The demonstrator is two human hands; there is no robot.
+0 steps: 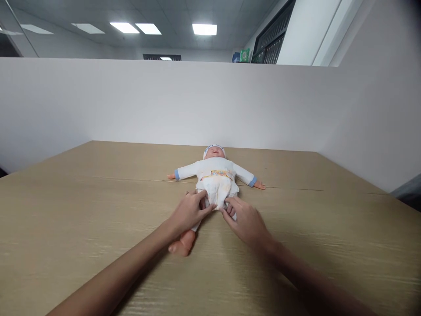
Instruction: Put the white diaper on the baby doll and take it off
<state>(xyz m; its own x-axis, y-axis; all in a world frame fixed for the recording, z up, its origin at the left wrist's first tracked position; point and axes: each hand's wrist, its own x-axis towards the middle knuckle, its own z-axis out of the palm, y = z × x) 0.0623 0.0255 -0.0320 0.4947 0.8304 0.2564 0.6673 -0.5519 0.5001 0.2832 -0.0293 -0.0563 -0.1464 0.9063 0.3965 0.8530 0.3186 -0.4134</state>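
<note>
A baby doll [214, 164] lies on its back on the wooden table, arms spread wide, in a white long-sleeved top with blue cuffs and a white cap. Round its hips is a white diaper [217, 188] with a coloured printed band at the waist. My left hand [190, 210] pinches the diaper's edge by one leg opening, thumb and fingers pressed to it. At the other leg opening my right hand [246, 220] has its fingers closed on the diaper's edge. One doll foot [184, 243] shows below my left hand; the other leg is mostly hidden by my right hand.
The wooden table [98, 210] has a seam running across it behind my hands. A low white wall [158, 101] rises at its far edge, and another closes in on the right. Beyond the wall, a green package [244, 55] sits near a barred window.
</note>
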